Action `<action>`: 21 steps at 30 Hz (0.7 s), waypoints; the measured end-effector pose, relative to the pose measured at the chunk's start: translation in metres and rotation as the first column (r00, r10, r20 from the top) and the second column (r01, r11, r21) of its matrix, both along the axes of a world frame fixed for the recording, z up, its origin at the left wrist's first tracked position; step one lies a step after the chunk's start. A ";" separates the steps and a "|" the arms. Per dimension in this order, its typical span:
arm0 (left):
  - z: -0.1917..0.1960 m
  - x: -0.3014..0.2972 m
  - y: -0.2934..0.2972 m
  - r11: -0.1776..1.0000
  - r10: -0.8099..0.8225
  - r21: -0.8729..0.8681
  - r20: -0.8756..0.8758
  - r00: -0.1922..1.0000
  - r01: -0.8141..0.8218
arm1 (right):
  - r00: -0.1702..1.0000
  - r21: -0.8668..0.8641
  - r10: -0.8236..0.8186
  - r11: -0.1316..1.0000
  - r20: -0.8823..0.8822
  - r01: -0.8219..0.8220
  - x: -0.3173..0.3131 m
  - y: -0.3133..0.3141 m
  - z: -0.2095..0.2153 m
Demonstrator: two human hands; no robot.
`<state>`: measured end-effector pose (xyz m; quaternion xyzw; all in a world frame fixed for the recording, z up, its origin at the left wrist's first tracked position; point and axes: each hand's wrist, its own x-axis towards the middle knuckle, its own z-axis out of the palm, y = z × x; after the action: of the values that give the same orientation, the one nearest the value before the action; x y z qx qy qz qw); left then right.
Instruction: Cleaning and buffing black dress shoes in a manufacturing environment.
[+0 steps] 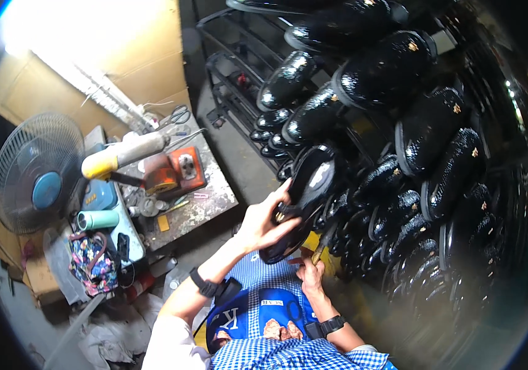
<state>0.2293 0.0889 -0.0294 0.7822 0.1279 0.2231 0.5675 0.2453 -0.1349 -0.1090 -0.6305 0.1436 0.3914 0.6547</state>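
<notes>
Right up close, there's the blue checked apron, and just beyond it both hands are busy. The left hand has its grip closed round a glossy black shoe, held up in the middle, sole side away, thumb and fingers spread across its opening. Over on the right, the right hand has its grip closed on a slim brown-handled tool; what sort, I can't tell.

Now, the risks: that shiny skin looks slick, so a loose left grip could let the shoe slide. A slip of the tool, close by, might scuff the gloss, and a swing to the right could knock the shoes on the rack.

Left of the hands, the counter is scuffed and blotchy, carrying an orange-red machine, small jars and, at its far end, scissors. A mint-green cup lies nearer, a flowery bag beside it. Out wide left stands a fan; at the far left, cardboard glows under a harsh light.
</notes>
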 end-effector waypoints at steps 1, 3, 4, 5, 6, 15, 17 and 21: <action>0.003 0.021 0.000 0.999 -0.029 -0.034 -0.005 1.000 0.028 | 0.999 0.017 -0.039 0.999 0.028 0.038 -0.002 -0.005 -0.003; 0.002 0.066 0.002 0.998 -0.060 -0.021 -0.008 0.998 0.059 | 0.997 -0.007 -0.078 0.997 0.028 0.079 -0.001 -0.014 -0.004; 0.012 0.086 0.005 0.990 -0.140 -0.048 -0.116 0.983 0.136 | 0.995 -0.027 -0.097 0.995 0.027 0.097 0.001 -0.018 -0.003; 0.020 0.107 0.005 0.988 -0.155 -0.026 -0.121 0.981 0.153 | 0.991 -0.054 -0.136 0.989 0.011 0.136 -0.001 -0.025 -0.009; 0.022 0.129 0.003 0.985 -0.169 -0.005 -0.125 0.978 0.170 | 0.987 -0.061 -0.160 0.985 0.014 0.161 -0.001 -0.030 -0.010; 0.024 0.242 -0.083 0.930 -0.261 0.297 0.113 0.959 0.218 | 0.911 -0.076 -0.412 0.908 0.018 0.412 -0.016 -0.076 -0.031; -0.005 0.255 -0.106 0.564 -0.204 0.813 0.304 0.930 -0.142 | 0.921 -0.035 -0.386 0.922 -0.052 0.385 -0.022 -0.092 -0.044; -0.088 0.277 -0.079 0.821 -0.356 0.546 0.259 0.898 0.168 | 0.950 -0.145 -0.311 0.942 -0.037 0.303 -0.019 -0.061 -0.028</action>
<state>0.5064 0.0099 -0.1172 0.8617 -0.1491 0.3027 0.3791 0.2262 -0.1964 -0.1368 -0.6320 0.2863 0.2923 0.6581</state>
